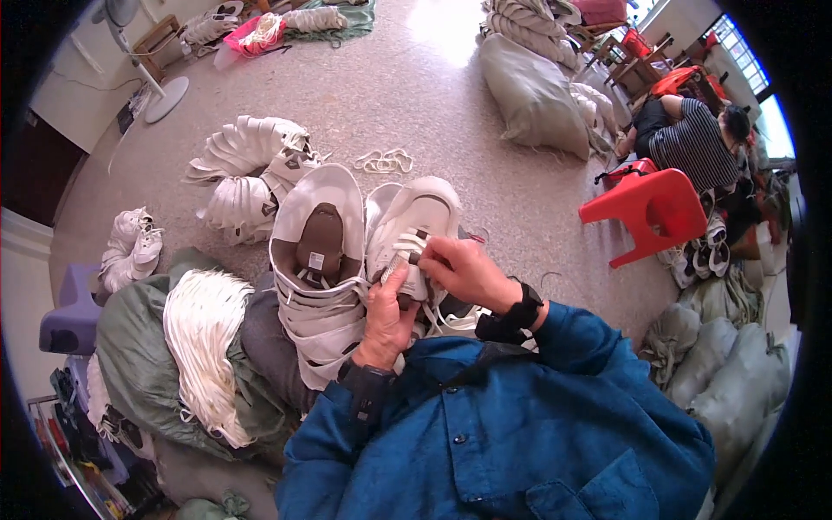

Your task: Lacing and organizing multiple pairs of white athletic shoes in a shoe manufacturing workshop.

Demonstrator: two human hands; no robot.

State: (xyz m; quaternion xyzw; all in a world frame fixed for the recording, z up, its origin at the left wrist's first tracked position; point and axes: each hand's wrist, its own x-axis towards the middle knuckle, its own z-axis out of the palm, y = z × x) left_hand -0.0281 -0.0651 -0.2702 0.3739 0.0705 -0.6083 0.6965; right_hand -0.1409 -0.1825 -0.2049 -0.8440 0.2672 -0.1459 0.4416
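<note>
A white shoe upper (422,212) with brown lining and white lacing is in front of me, its toe pointing away. My left hand (387,322) is closed around its near side, thumb on top by the eyelets. Over the lacing, my right hand (468,270) pinches with thumb and forefinger at a white shoelace, mostly hidden by the fingers. Loose lace hangs below that hand. Just left, a nested stack of white shoe uppers (322,334) leans with its brown insides showing. Further left, a thick bundle of white shoelaces (206,342) lies on a green sack (130,334).
More nested white uppers (251,143) and a loose lace (384,161) lie on the floor ahead. A stuffed sack (533,95) stands beyond, a red stool (650,212) to the right. Another person (693,139) bends over there. A purple chair (69,316) is left, more sacks (732,373) right.
</note>
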